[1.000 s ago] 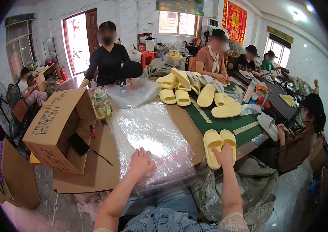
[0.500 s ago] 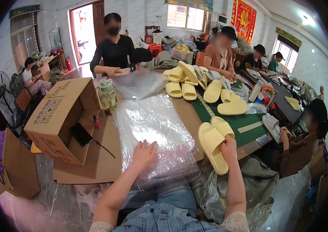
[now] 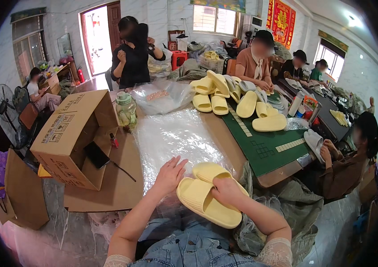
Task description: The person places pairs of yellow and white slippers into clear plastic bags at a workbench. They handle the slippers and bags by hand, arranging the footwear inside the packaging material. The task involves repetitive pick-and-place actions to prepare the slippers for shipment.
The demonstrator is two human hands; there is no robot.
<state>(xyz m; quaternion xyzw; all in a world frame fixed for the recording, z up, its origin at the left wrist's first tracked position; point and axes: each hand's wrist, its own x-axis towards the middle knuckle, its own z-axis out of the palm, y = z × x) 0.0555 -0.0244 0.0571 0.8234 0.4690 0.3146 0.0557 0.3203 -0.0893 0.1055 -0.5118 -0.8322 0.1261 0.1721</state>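
Under the right hand, closed on them, lie yellow slippers; left hand rests open on plastic bags.

The right hand covers the middle of the yellow slippers, the lower slipper hides most of the upper one, and both elbows are cut off by the lower edge.

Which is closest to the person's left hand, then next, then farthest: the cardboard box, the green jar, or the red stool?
From the left hand:
1. Cardboard box, to its left on the table.
2. Green jar, farther up the table, beside the box.
3. Red stool, far back on the floor.
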